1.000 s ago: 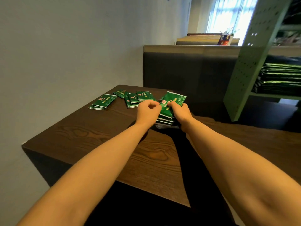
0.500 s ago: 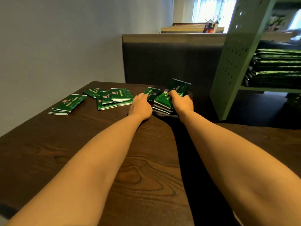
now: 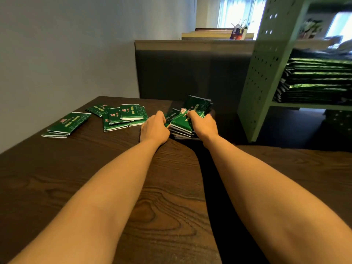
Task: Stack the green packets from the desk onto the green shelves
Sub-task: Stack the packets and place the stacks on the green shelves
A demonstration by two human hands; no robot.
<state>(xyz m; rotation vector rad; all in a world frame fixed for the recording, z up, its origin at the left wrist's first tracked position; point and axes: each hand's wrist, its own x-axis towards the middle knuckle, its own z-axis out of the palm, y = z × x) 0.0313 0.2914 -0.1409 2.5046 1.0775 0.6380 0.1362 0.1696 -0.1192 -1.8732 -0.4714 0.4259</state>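
Head view: left hand (image 3: 154, 128) and right hand (image 3: 204, 126) both grip gathered pile of glossy green foil packets (image 3: 182, 124) on dark wooden desk (image 3: 95, 168). Green perforated metal shelves (image 3: 266, 63) already hold stacks; loose packet heaps (image 3: 122, 117) remain, so roughly midway.

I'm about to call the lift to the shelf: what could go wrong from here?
1. The stack between the left hand and right hand is uneven, its top packet tilted up; packets could slip out during a lift, perhaps into the dark gap beside the desk.
2. The green shelf already holds a tall pile, so more packets may fit badly or slide.
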